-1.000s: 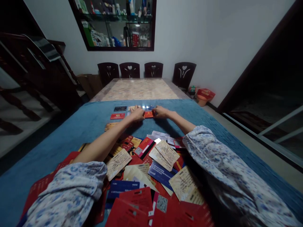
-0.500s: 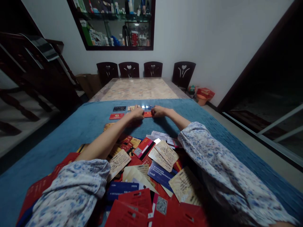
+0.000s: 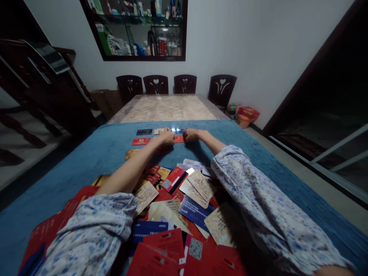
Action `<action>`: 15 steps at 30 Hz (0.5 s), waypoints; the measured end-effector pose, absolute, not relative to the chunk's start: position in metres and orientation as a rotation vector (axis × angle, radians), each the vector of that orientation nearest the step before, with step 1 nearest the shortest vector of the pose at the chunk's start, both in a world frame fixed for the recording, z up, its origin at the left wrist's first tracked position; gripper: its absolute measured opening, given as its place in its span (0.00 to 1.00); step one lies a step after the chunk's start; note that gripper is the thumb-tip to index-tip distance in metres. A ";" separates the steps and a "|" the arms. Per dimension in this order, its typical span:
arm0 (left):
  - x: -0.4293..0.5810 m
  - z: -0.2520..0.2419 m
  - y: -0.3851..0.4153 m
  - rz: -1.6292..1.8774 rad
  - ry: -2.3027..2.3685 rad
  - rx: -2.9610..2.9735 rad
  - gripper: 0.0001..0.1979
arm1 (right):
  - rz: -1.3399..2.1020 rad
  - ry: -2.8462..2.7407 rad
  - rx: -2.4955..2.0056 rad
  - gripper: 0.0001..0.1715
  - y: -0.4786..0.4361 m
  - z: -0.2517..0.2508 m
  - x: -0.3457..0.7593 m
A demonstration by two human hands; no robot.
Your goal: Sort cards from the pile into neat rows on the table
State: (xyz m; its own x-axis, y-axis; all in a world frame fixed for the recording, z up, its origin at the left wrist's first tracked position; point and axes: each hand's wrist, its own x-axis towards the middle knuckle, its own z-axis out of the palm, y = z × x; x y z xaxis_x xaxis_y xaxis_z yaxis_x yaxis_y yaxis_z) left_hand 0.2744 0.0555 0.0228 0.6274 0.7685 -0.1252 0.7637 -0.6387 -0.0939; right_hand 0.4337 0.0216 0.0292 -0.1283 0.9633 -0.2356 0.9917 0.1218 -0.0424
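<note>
A red card (image 3: 179,139) lies on the blue cloth toward the far side, between my two hands. My left hand (image 3: 167,137) has its curled fingers at the card's left edge. On the opposite edge, the bent fingers of my right hand (image 3: 190,134) grip the card. Just behind is a blue card (image 3: 178,130) with a bright reflection. A beige card (image 3: 159,131) is partly covered by my left hand. To the left lie a black card (image 3: 144,132), another red card (image 3: 140,141) and a gold card (image 3: 131,154), which my left forearm partly hides.
A loose heap of cards and red sleeves (image 3: 163,253) fills the near side under my forearms. The blue cloth (image 3: 244,153) covers the near part of the table (image 3: 172,105). Several dark chairs (image 3: 185,84) stand at the far end.
Both hands stay at the red card's edges, with barely any movement. My right forearm has shifted slightly to the left; the view has moved a little.
</note>
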 end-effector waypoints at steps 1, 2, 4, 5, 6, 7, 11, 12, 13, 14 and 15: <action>0.275 0.022 0.055 0.231 -1.320 -2.801 0.17 | -0.283 2.238 1.970 0.21 0.022 0.029 0.434; 0.275 0.021 0.055 0.220 -1.318 -2.796 0.17 | -0.282 2.243 1.973 0.21 0.022 0.028 0.434; 0.274 0.019 0.053 0.196 -1.314 -2.790 0.19 | -0.275 2.261 1.980 0.21 0.021 0.027 0.436; 0.273 0.019 0.052 0.184 -1.308 -2.788 0.19 | -0.268 2.272 1.985 0.21 0.020 0.026 0.436; 0.272 0.018 0.050 0.170 -1.299 -2.784 0.18 | -0.258 2.283 1.990 0.21 0.019 0.026 0.437; 0.270 0.018 0.048 0.155 -1.284 -2.777 0.18 | -0.246 2.295 1.996 0.21 0.018 0.025 0.438; 0.265 0.018 0.039 0.073 -1.183 -2.736 0.18 | -0.182 2.330 2.032 0.22 0.012 0.022 0.441; 0.264 0.019 0.037 0.059 -1.159 -2.731 0.18 | -0.167 2.339 2.038 0.23 0.010 0.021 0.442; 0.264 0.019 0.035 0.049 -1.139 -2.731 0.18 | -0.154 2.349 2.042 0.24 0.008 0.020 0.442; 0.263 0.018 0.033 0.038 -1.122 -2.736 0.18 | -0.141 2.361 2.047 0.26 0.006 0.019 0.443; 0.262 0.018 0.031 0.024 -1.106 -2.744 0.18 | -0.128 2.374 2.054 0.27 0.003 0.018 0.443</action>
